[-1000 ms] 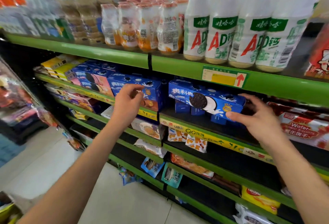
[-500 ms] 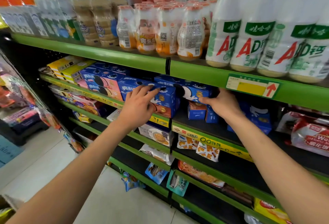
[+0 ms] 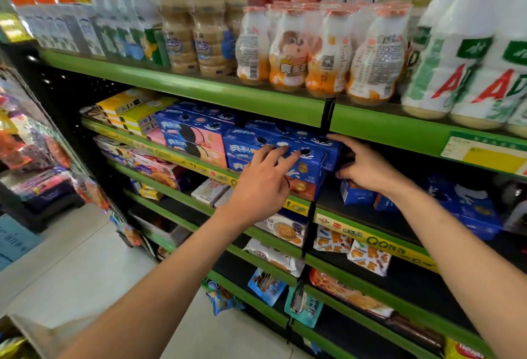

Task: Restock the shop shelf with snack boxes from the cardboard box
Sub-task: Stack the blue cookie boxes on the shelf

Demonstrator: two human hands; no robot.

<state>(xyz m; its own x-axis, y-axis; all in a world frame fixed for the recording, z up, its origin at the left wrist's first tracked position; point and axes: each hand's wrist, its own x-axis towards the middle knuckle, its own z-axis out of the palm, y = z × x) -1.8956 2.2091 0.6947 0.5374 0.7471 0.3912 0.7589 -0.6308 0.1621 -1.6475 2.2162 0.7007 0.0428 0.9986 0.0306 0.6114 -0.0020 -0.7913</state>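
A blue cookie box (image 3: 316,143) lies on top of a row of blue cookie boxes (image 3: 242,147) on the second shelf (image 3: 368,234). My left hand (image 3: 262,184) rests its straight fingers on the top front of the boxes. At the box's right end is my right hand (image 3: 370,167), which grips it with the index finger along the top edge and the other fingers curled under. More small blue boxes (image 3: 356,193) stand further right on the same shelf. A cardboard box (image 3: 37,330) shows only as a flap at the bottom left.
Drink bottles (image 3: 288,51) fill the green shelf above, just over my hands. Yellow boxes (image 3: 128,108) and pink-and-blue boxes (image 3: 194,139) sit to the left. Lower shelves hold snack bags (image 3: 368,259). A hanging rack of packets (image 3: 34,142) stands at the left, over tiled floor (image 3: 85,259).
My right hand has carried the blue box leftward along the shelf and set it against the stack. My left hand has moved up onto the boxes' top front.
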